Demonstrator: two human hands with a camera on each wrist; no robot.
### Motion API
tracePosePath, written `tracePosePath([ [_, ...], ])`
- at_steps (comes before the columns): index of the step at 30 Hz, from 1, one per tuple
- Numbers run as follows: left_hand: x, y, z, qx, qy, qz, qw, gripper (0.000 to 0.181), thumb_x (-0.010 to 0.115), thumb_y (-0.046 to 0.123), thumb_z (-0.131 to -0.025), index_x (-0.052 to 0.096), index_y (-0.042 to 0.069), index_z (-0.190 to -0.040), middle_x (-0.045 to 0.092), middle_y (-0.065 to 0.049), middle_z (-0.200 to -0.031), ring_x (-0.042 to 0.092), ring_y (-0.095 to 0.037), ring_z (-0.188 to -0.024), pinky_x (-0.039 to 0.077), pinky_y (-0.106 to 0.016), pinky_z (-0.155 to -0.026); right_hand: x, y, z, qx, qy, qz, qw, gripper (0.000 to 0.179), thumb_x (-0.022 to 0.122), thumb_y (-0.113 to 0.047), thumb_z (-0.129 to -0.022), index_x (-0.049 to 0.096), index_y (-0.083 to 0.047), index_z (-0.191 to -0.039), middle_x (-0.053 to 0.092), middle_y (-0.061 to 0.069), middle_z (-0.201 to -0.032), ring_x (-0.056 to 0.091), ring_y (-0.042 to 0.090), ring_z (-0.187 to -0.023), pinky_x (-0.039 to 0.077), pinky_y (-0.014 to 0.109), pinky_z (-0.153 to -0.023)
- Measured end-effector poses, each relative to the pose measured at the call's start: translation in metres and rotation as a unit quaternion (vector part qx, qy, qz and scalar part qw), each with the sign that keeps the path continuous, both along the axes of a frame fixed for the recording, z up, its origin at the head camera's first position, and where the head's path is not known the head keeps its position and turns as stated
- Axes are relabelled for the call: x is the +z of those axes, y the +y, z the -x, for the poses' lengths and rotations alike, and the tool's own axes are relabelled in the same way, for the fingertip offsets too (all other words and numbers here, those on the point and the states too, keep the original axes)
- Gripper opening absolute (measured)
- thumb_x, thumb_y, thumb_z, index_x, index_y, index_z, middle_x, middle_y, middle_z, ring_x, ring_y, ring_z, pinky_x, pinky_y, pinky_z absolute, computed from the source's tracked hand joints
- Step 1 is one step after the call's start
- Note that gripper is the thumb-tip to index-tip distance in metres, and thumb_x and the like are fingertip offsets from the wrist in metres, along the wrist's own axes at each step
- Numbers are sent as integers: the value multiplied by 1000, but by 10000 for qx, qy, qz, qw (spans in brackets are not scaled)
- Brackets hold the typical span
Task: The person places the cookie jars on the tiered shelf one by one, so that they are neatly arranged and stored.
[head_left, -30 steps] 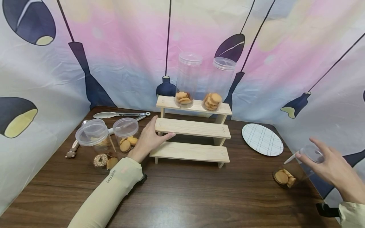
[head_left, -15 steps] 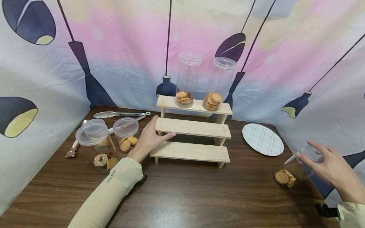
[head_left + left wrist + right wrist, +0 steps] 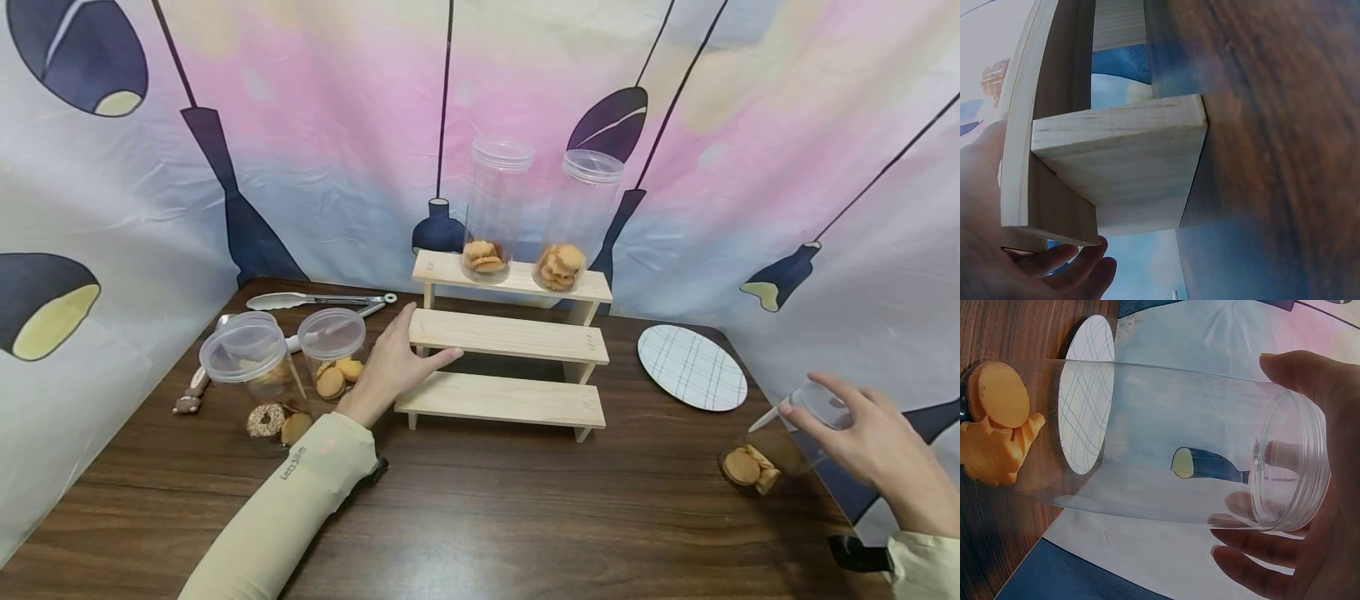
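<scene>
- The right hand (image 3: 870, 429) is curling its thumb and fingers round a clear jar (image 3: 1160, 440), whose base is lying towards eight o'clock, long axis running from two to eight as I'm seeing it
- The wooden stand (image 3: 510, 333) is sitting at ten o'clock from that jar, the left hand (image 3: 397, 362) gripping its nine-o'clock end
- A checked plate (image 3: 692, 367) is lying at eleven from the jar, beside the line between jar and bottom step (image 3: 498, 398), not across it
- Two tall jars (image 3: 498, 208) are standing at twelve, on top
</scene>
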State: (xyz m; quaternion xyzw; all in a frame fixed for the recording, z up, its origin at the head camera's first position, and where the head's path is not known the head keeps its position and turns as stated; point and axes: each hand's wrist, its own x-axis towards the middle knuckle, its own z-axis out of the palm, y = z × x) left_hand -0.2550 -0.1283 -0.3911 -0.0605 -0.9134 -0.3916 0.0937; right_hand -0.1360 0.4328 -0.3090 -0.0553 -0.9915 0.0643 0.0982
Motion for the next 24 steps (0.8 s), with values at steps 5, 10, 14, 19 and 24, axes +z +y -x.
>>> tracePosePath([
  [5, -1, 0, 0, -22, 16, 4, 10000, 123, 68, 80, -71, 19, 11, -160, 30, -23, -158, 34, -42, -142, 35, -58, -111, 1, -1, -1, -25, -6, -17, 10000, 87, 58, -56, -95, 35, 11, -145, 35, 51, -121, 56, 58, -88, 44, 66, -65],
  [10, -1, 0, 0, -24, 6, 4, 10000, 123, 67, 81, -71, 18, 11, -160, 29, -22, -159, 33, -42, -143, 34, -58, -111, 0, -2, -1, -49, 28, -24, 10000, 87, 58, -57, -95, 36, 10, -145, 36, 51, -120, 54, 59, -91, 42, 67, -67],
  [14, 0, 0, 0, 0, 31, 20, 10000, 124, 66, 82, -71, 18, 11, -160, 29, -22, -159, 34, -42, -142, 35, -58, -111, 1, -1, 0, -25, 53, -28, 10000, 87, 59, -57, -94, 37, 10, -144, 38, 50, -119, 54, 58, -90, 43, 66, -66],
  [19, 1, 0, 0, 0, 79, 26, 10000, 123, 67, 80, -71, 19, 10, -160, 30, -22, -159, 36, -43, -141, 36, -58, -110, 2, -1, 1, 1, 42, -2, 10000, 87, 59, -56, -94, 37, 10, -144, 39, 50, -118, 55, 57, -88, 43, 65, -65],
  [24, 1, 0, 0, -8, 60, 31, 10000, 124, 67, 81, -70, 18, 10, -160, 30, -22, -159, 35, -42, -142, 35, -57, -111, 1, 0, 1, 67, 92, -14, 9999, 86, 60, -55, -94, 38, 11, -143, 40, 49, -117, 57, 55, -84, 44, 64, -63],
])
